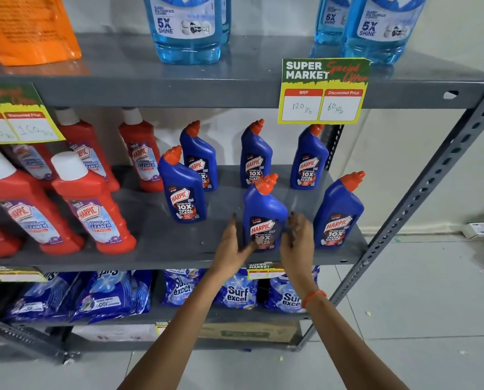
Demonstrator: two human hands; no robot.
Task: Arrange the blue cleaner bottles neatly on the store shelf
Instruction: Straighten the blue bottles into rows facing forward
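Several blue Harpic cleaner bottles with orange caps stand upright on the grey middle shelf [178, 249]. Three are in a back row [200, 156], [256, 153], [309, 157]. Nearer the front stand one at the left [182, 190], one in the middle [264, 212] and one at the right [338, 212]. My left hand [231, 246] and my right hand [297, 237] flank the front middle bottle with fingers spread. The left thumb touches its base, and the right fingers are blurred just beside its right side.
Red Harpic bathroom cleaner bottles [94, 204] fill the shelf's left half. A price tag [322, 91] hangs from the upper shelf, which holds light blue glass cleaner bottles [187, 29]. Surf Excel packs [235, 291] lie on the shelf below. The rack's slanted post [420, 192] is at the right.
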